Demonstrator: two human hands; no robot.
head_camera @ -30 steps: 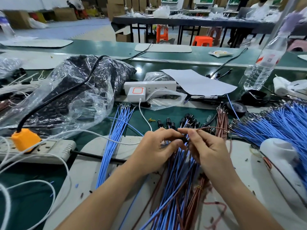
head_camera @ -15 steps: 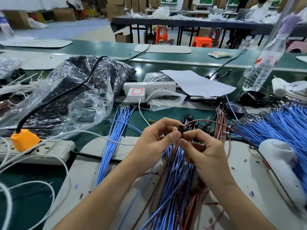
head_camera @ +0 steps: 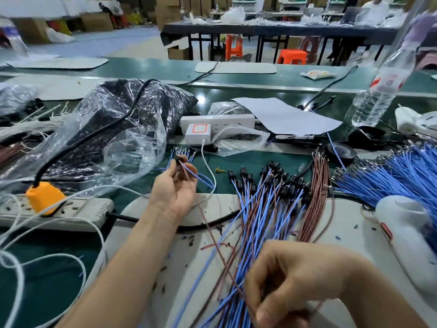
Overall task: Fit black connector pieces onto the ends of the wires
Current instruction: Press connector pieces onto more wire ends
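I'm seeing the left hand [head_camera: 176, 188] hovering over the loose blue wires [head_camera: 183, 152] and pinching a black connector [head_camera: 177, 159]. A brown wire [head_camera: 212, 240] is trailing from it, probably so that a blue end can go in next. The right hand [head_camera: 298, 285] is curling round that wire's near end, I think holding it taut and clear of the finished bundle [head_camera: 272, 183] lying between. Fingertips are covering the connector's openings, so I'm unable to tell whether the wire is seated.
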